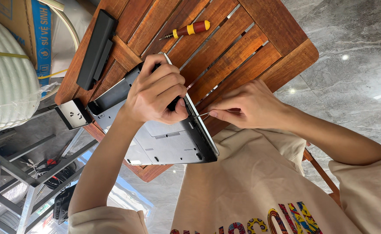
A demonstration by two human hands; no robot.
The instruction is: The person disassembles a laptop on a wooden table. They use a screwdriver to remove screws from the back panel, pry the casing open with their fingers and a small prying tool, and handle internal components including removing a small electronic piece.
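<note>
Grey laptop (164,138) lying underside-up on table (251,39) | left hand (158,91) clamping its edge; right hand (251,106) pinching thin tool (199,115) | keeping tip square seems wise.

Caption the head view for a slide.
Left hand grips upturned grey laptop on wooden table; right hand pinches thin metal tool.
</note>
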